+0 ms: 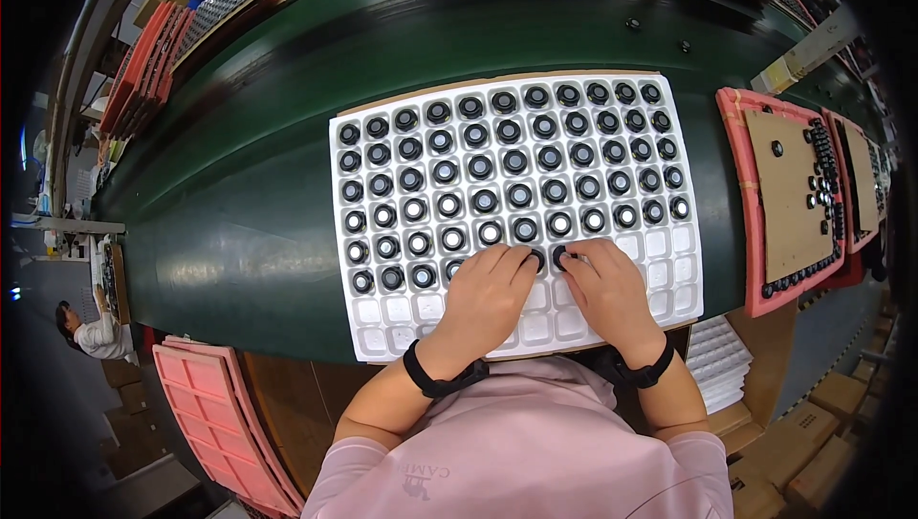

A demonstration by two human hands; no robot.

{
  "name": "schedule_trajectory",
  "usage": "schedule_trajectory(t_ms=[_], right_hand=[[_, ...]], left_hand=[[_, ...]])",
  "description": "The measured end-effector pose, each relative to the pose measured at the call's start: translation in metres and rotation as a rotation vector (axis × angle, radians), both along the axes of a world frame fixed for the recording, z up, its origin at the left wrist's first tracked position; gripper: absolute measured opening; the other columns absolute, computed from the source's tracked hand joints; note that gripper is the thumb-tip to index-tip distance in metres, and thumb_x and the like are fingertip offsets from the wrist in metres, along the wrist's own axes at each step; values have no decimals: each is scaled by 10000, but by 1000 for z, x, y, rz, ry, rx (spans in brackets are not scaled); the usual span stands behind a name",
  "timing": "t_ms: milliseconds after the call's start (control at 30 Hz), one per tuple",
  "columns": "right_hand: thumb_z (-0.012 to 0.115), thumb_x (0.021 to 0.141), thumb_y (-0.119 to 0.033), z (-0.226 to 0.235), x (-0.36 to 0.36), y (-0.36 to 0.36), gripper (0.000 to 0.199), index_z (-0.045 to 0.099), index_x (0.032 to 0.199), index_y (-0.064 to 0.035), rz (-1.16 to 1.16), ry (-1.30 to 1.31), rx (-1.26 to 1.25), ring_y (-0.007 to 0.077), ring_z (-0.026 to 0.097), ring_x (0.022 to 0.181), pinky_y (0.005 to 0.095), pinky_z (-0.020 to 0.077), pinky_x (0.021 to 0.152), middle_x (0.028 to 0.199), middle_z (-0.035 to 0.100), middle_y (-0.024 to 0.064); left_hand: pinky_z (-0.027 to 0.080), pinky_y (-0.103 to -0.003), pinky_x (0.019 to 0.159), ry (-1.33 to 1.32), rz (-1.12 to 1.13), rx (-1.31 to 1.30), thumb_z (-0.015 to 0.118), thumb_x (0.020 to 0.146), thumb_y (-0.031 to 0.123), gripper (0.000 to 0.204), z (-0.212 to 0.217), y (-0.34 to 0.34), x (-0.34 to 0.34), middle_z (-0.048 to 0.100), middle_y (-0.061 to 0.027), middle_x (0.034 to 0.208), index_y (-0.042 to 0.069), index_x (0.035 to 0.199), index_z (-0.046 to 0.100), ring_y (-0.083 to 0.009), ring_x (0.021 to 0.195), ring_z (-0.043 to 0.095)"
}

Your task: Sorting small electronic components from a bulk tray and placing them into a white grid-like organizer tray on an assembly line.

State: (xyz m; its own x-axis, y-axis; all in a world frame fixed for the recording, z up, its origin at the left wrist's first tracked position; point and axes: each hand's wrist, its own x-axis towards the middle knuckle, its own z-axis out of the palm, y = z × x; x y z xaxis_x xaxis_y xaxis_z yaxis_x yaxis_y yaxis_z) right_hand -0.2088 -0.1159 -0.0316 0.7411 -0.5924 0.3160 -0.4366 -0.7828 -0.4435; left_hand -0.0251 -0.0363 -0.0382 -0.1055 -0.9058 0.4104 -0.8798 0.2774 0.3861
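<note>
In front of me lies a white moulded tray (368, 311) with rows of square pockets. Small black round parts (485, 201) with grey or shiny centres fill most of its pockets. My left hand (490, 291) is closed, its fingertips around one black round part (536, 259) low in the tray's middle. Just beside it, my right hand (612, 288) pinches another black round part (560, 256). Both parts are at pocket level, partly covered by my fingers; whether they touch the pocket floors I cannot tell. Bare pockets show along the tray's near side and lower right.
The tray rests on a green conveyor belt (229, 232). To the right, a pink tray (760, 275) bears cardboard and loose black parts. Two loose parts (633, 24) lie at the far side. Pink trays (215, 414) lean at lower left. A person (96, 335) is at far left.
</note>
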Motion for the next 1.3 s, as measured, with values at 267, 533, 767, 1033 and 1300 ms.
schedule_trajectory(t_ms=[267,533,767,1033,1300], right_hand=[[671,735,-28,-3,-1,-2,169,645,900,2,18,-29,-4,284,604,919,376,518,781,1008,630,114],[744,740,-35,32,-11,-27,186,667,909,-37,62,-72,123,292,638,893,381,531,754,975,663,100],[706,831,-67,89,-19,-131,97,662,887,-1,-93,-51,73,218,651,843,325,515,741,893,679,89],[663,882,-138,56,-28,-325,207,660,1001,31,-352,174,200,171,641,804,299,505,750,894,700,105],[650,795,-89,-49,-4,-422,394,612,1181,-20,-279,345,-84,402,589,1107,456,488,948,1171,633,233]], left_hand=[[515,-368,696,0,-20,-12,672,733,50,172,-3,1,3,661,-101,993,12,901,671,-267,886,622],[511,-370,696,32,-35,1,717,744,77,174,3,2,2,652,-100,1000,22,902,668,-272,891,618],[502,-367,791,150,-4,79,729,792,146,203,21,16,9,643,-98,1054,26,948,678,-278,956,602],[526,-360,797,378,-36,245,737,814,114,227,47,38,39,658,-97,1112,43,1024,691,-276,958,634],[522,-376,788,366,236,243,727,824,142,214,60,79,69,660,-83,1063,54,1015,689,-280,945,640]])
